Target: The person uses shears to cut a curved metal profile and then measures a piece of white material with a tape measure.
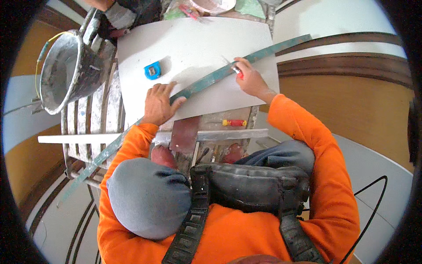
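Observation:
A white board (198, 44) lies in front of me. Diagonally across it runs a long green straightedge (281, 46), from the upper right down past my left forearm. My left hand (160, 103) lies flat with fingers spread on the board, its thumb pressing the straightedge. On the far side of that hand sits a blue tape measure (152, 70). My right hand (251, 81) is closed around a red-handled tool (239, 72) with a thin tip, beside the straightedge. Whether the tip is a blade is too small to tell.
A yellow-and-red screwdriver (234, 122) lies beyond my knees, near a white strip (79, 138). A dirty bucket (61, 75) stands on the slatted platform (90, 110) at left. Another person's arm (121, 15) shows at the top left, and a white basin (213, 4) at the top.

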`<state>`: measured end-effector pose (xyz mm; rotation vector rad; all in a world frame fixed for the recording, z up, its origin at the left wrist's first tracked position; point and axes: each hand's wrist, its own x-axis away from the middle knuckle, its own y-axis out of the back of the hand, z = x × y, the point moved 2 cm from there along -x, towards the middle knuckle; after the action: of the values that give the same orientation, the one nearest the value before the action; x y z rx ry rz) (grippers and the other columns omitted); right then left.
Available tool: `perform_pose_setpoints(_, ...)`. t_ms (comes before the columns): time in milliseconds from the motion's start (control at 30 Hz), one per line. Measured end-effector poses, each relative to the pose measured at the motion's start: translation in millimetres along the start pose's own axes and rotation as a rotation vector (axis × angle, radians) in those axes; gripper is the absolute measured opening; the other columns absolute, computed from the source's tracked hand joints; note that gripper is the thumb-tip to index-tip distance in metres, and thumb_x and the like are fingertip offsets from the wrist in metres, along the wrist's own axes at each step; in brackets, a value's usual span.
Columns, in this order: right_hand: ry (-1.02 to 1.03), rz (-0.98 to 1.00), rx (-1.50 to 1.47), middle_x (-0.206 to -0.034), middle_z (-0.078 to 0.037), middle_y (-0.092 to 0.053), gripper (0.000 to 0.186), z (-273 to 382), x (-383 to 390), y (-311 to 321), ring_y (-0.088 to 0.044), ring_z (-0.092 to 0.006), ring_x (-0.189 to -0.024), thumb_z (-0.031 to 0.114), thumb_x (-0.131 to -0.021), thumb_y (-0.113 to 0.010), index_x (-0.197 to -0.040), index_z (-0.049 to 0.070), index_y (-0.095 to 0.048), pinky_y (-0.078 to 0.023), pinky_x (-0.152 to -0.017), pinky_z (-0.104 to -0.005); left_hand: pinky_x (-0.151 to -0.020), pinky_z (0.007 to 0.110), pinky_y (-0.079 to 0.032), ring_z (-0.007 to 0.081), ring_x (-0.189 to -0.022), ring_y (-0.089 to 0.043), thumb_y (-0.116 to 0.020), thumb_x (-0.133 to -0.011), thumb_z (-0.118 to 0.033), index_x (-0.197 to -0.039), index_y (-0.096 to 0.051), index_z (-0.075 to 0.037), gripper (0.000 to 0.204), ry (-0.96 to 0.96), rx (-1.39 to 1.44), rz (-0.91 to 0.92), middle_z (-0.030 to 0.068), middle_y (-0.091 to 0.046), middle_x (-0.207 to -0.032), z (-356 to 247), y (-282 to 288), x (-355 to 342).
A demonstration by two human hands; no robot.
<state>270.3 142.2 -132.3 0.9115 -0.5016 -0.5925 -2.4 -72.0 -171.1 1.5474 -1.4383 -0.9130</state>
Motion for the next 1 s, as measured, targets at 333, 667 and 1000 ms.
perform_pose_setpoints(333,-0.471,0.028,-0.747,-0.1,-0.009,-0.065,0.034,-12.4,37.5,54.0,-0.058,-0.0111,-0.076,0.018,-0.095,-0.061,-0.124,0.001,-0.058,-0.05,-0.074,-0.0283,-0.093,0.047,-0.052,0.0406,-0.106,-0.066,-0.072,-0.089,-0.042,-0.13,-0.054,-0.005,0.059,0.133,0.214,0.278,0.0204,-0.068,-0.117,1.3,-14.5,-10.0)
perform_pose_setpoints(667,-0.426,0.101,-0.216,-0.099,-0.025,-0.07,0.047,5.3,139.3,3.1,-0.068,-0.0407,-0.092,0.021,-0.089,-0.062,-0.131,0.001,-0.053,-0.053,-0.081,-0.0462,-0.104,0.045,-0.048,0.0395,-0.121,-0.06,-0.067,-0.094,-0.045,-0.149,-0.045,-0.007,0.071,-0.002,0.162,0.773,0.0242,-0.062,-0.131,17.4,1.0,-56.4)
perform_pose_setpoints(1000,-0.378,0.098,-0.226,-0.132,-0.021,-0.056,0.072,24.0,133.1,-23.6,-0.051,-0.0411,-0.124,0.026,-0.085,-0.068,-0.15,0.01,-0.04,-0.038,-0.11,-0.0498,-0.11,0.042,-0.044,0.0348,-0.129,-0.056,-0.071,-0.092,-0.026,-0.14,-0.055,-0.011,0.053,-0.066,0.283,0.375,0.0176,-0.063,-0.132,-14.4,34.8,-30.5)
